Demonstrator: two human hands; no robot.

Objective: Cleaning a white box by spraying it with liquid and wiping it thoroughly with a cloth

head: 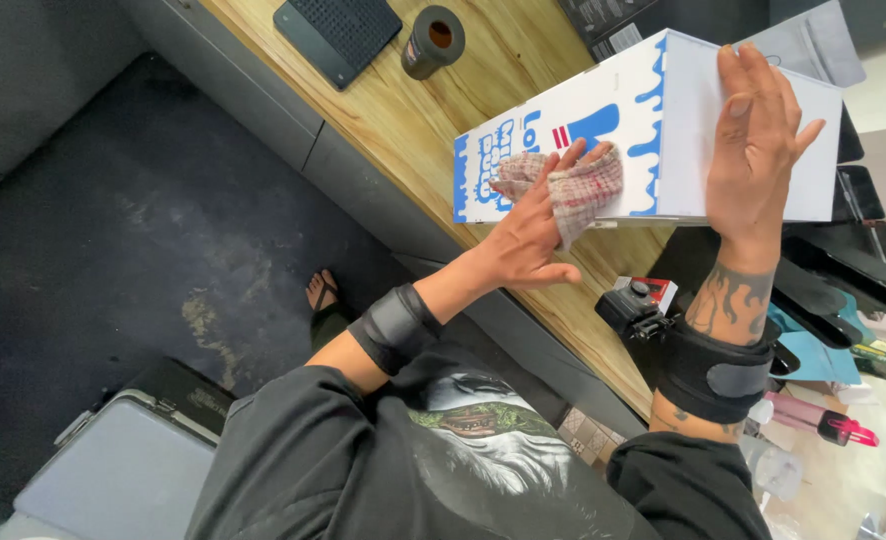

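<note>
The left hand (528,235) presses a checked cloth (578,185) in its grip against the white-and-blue box (663,110), while the right hand (758,135) lies flat and released on it, above the tabletop (413,110).

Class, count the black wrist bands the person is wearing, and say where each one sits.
2. One wrist band wraps the left forearm, behind the left hand pressing a checked cloth to the box. The other band wraps the right forearm, below the right hand. None seems hidden.

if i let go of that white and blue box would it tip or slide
The white and blue box looks like stiff cardboard, probably light. It rests on the wooden bench, steadied by the right hand, so it might shift under the cloth that the left hand presses.
</note>
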